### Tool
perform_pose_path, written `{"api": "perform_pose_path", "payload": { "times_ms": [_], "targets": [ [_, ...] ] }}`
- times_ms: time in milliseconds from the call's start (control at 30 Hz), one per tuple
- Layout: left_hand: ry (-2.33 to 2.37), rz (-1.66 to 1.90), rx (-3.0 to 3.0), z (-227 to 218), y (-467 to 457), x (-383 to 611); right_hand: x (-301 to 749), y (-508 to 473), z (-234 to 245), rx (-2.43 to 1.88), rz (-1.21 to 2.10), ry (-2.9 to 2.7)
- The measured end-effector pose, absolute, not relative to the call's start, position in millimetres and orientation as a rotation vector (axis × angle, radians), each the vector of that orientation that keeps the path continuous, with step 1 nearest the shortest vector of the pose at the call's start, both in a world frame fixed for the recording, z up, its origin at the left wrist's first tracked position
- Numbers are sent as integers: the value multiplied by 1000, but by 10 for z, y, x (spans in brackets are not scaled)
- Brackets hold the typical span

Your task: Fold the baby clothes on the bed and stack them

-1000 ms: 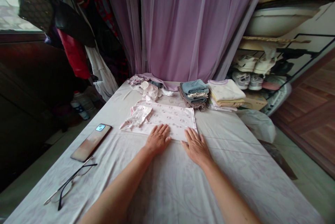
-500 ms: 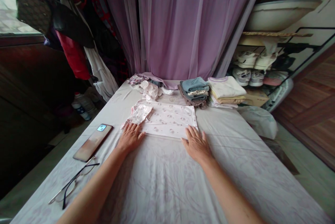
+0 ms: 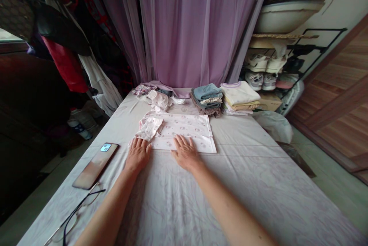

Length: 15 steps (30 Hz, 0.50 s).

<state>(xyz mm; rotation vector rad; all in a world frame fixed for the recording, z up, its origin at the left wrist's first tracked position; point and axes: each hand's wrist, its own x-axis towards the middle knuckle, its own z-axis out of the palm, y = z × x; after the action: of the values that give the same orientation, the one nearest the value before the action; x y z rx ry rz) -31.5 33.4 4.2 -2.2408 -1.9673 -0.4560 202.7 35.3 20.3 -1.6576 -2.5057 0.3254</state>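
**Pale pink garment [image 3: 186, 129], one, laid flat**

Thin cloth with a small scattered print; near edge straight, left end bunched and overlapping. Location: middle of the covered surface, in front of the folded stacks.

Hands, two: left hand [image 3: 138, 154] palm down at the near left corner; right hand [image 3: 186, 153] palm down along the near edge. Fingers of both extended, gripping nothing.

Also on the surface: blue-grey stack [image 3: 207, 100], one; cream-topped stack [image 3: 240, 94], one; loose clothes heap [image 3: 159, 101], one; phone [image 3: 94, 167], one; glasses [image 3: 77, 208], one pair.

Surface: whitish patterned cloth [image 3: 244, 184], lightly creased.

Room: purple curtain [image 3: 184, 27] behind; white basin [image 3: 287, 17] and pale shoes [image 3: 258, 63] racked at right.
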Motion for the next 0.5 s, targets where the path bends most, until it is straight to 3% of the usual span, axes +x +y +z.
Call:
{"api": "perform_pose_path", "payload": {
  "times_ms": [233,500],
  "targets": [
    [-2261,-185,-2076,164,336,-190,3083,242,105,-2069,101,-2361],
    [-2271,-166,-2052,156,157,60,3133,242,24,-2082,2,-2366]
  ]
}}
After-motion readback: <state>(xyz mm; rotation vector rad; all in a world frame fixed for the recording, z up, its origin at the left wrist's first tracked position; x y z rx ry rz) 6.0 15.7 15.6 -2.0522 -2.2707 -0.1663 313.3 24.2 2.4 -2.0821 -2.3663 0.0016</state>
